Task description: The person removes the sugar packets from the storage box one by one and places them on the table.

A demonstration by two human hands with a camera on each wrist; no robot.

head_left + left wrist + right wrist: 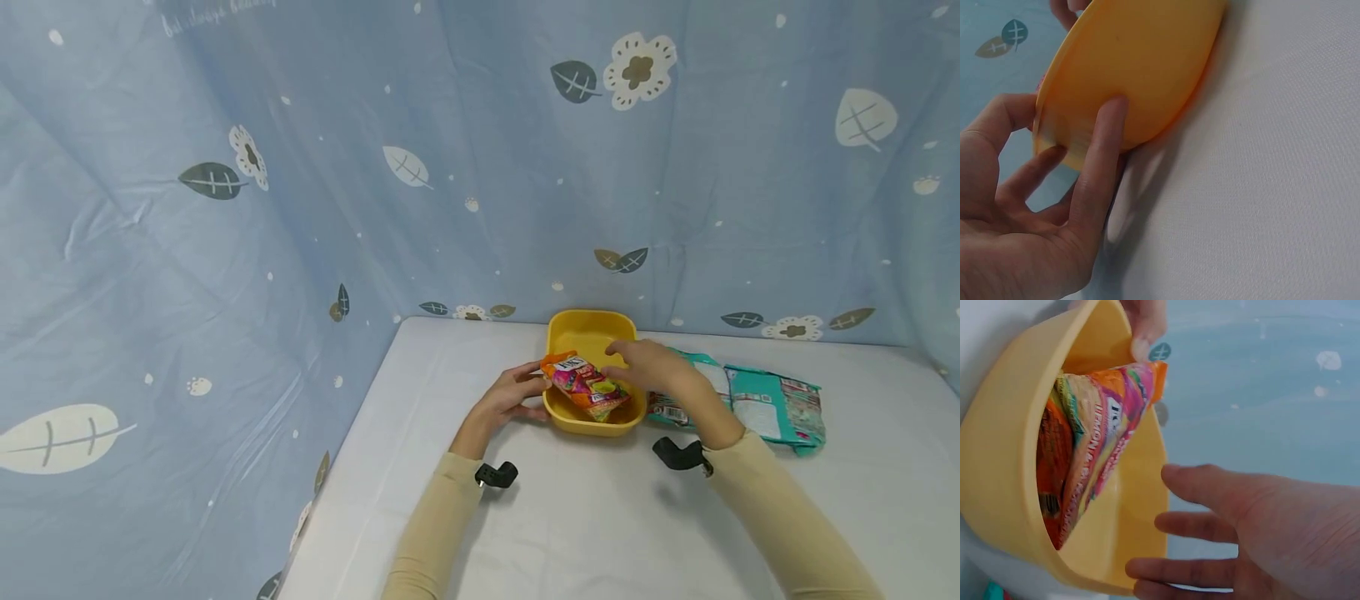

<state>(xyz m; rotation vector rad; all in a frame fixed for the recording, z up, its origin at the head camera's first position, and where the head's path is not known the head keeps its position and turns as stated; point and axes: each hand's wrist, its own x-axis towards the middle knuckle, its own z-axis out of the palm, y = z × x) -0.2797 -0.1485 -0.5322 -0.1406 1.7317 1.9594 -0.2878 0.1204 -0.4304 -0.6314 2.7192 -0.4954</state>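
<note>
A yellow bowl (588, 321) stands on the white table, and an orange snack packet (585, 385) lies slanted inside it, one corner over the rim. My left hand (513, 392) holds the bowl's left side. Its fingers (1100, 156) lie against the outer wall of the bowl (1141, 62), and its thumb (1144, 328) sits on the rim. My right hand (645, 362) hovers over the bowl's right half. In the right wrist view its fingers (1210, 525) are spread and relaxed beside the packet (1091, 444), apart from it, with the bowl (997, 469) below.
Two teal packets (772, 404) lie flat on the table right of the bowl, one partly under my right forearm. A blue leaf-print cloth (300, 167) hangs behind and to the left. White tabletop (600, 517) stretches toward me.
</note>
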